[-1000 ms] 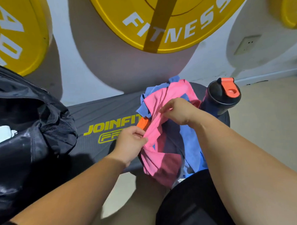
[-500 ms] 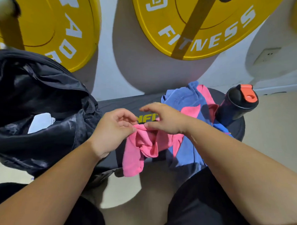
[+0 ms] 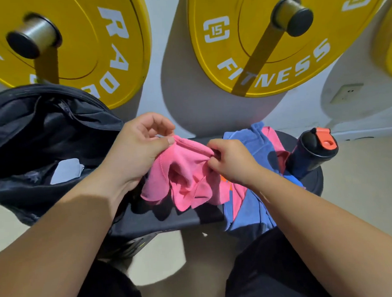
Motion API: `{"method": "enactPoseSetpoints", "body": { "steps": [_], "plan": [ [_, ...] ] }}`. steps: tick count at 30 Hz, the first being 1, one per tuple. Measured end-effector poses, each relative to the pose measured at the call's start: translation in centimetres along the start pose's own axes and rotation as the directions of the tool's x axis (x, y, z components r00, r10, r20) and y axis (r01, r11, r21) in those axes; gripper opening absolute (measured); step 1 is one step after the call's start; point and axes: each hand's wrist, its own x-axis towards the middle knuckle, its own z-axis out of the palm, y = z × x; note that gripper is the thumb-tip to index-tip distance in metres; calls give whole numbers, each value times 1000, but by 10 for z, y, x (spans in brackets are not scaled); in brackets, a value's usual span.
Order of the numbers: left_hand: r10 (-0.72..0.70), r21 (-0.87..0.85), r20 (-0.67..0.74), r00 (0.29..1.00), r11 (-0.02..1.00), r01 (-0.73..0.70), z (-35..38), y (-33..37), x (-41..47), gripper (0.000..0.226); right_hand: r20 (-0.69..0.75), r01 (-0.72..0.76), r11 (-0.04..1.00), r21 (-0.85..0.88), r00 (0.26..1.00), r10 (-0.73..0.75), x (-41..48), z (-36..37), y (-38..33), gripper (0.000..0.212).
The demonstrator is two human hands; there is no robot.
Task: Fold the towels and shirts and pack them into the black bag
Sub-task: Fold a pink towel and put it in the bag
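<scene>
A crumpled pink cloth (image 3: 187,179) hangs between my hands above the black bench (image 3: 166,220). My left hand (image 3: 137,150) pinches its upper left edge between thumb and fingers. My right hand (image 3: 231,162) grips the bunched upper right edge. To the right lies a pile of blue cloth (image 3: 254,204) mixed with more pink fabric (image 3: 272,139), partly draped over the bench's front edge. The black bag (image 3: 45,131) stands open on the left end of the bench, with something white (image 3: 67,170) inside it.
A black shaker bottle with an orange lid (image 3: 313,151) stands at the bench's right end, just behind the cloth pile. Two big yellow weight plates (image 3: 264,46) hang on pegs on the wall behind. My knees in black are below the bench.
Both hands have lifted the pink cloth and carried it left, away from the blue pile toward the bag. The view has tilted up and left, showing more of the bag and plates.
</scene>
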Motion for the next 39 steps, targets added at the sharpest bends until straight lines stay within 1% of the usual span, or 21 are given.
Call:
{"method": "enactPoseSetpoints", "body": {
  "steps": [3, 5, 6, 8, 12, 15, 17, 18, 20, 21, 23, 25, 28, 30, 31, 32, 33, 34, 36, 37, 39],
  "plan": [
    [4, -4, 9, 1000, 1000, -4, -7, 8, 4, 33, -128, -86, 994, -70, 989, 76, -1, -9, 18, 5],
    [-10, 15, 39, 999, 1000, 9, -12, 11, 4, 33, -106, -143, 987, -76, 985, 135, -2, -17, 33, 6],
    [-1, 73, 46, 999, 997, -3, -16, 10, 5, 32, -71, -162, 983, -92, 985, 155, -4, -21, 42, 10],
    [39, 289, 43, 998, 956, -49, -25, 4, 8, 33, 1, -162, 978, -131, 987, 163, -8, -34, 57, 22],
    [39, 639, 63, 997, 766, -70, -39, -20, 8, 29, -18, -167, 967, -194, 986, 166, -14, -60, 77, 19],
    [33, 759, 92, 995, 645, -92, -42, -39, 6, 29, -21, -149, 958, -245, 989, 149, -18, -76, 87, 12],
    [24, 826, 86, 996, 558, -85, -47, -50, 8, 25, 31, -142, 943, -301, 987, 159, -22, -82, 97, 8],
    [21, 871, 72, 997, 485, -73, -50, -56, 10, 21, 72, -139, 930, -341, 982, 173, -26, -84, 100, 8],
    [3, 944, 2, 1000, 329, -3, -54, -65, 14, 18, 173, -101, 898, -429, 966, 191, -33, -85, 109, 15],
    [2, 956, -43, 999, 291, 41, -55, -68, 15, 18, 233, -80, 882, -465, 950, 208, -37, -85, 112, 18],
    [20, 944, -92, 996, 319, 81, -51, -73, 15, 14, 326, -56, 862, -504, 911, 251, -46, -82, 119, 18],
    [57, 904, -153, 987, 412, 116, -42, -75, 15, 11, 328, -71, 865, -497, 907, 263, -52, -81, 129, 11],
    [71, 808, -274, 959, 559, 189, -29, -75, 16, 14, 191, -146, 885, -441, 949, 252, -59, -85, 138, 8],
    [-35, 557, -410, 911, 782, 280, -26, -74, 21, 19, 53, -262, 898, -354, 953, 299, -63, -90, 140, 12],
    [-122, 365, -449, 885, 879, 307, -24, -73, 23, 22, -18, -332, 907, -259, 940, 340, -65, -93, 139, 20],
    [-188, 216, -460, 868, 924, 315, -22, -71, 24, 24, -80, -390, 913, -122, 920, 383, -65, -96, 140, 25],
    [-218, 154, -454, 864, 936, 318, -21, -70, 25, 25, -119, -411, 909, 67, 902, 416, -67, -99, 138, 26],
    [-228, 166, -437, 870, 930, 327, -21, -69, 25, 26, -129, -403, 868, 291, 882, 453, -68, -102, 135, 24],
    [-202, 249, -402, 893, 914, 319, -19, -68, 25, 23, -92, -340, 684, 645, 854, 511, -70, -109, 127, 20],
    [-177, 292, -377, 909, 909, 298, -19, -68, 25, 20, -58, -317, 591, 742, 847, 528, -71, -114, 122, 18],
    [-149, 344, -284, 947, 906, 246, -18, -64, 24, 17, -20, -315, 503, 805, 833, 553, -71, -125, 112, 17]
  ]
}}
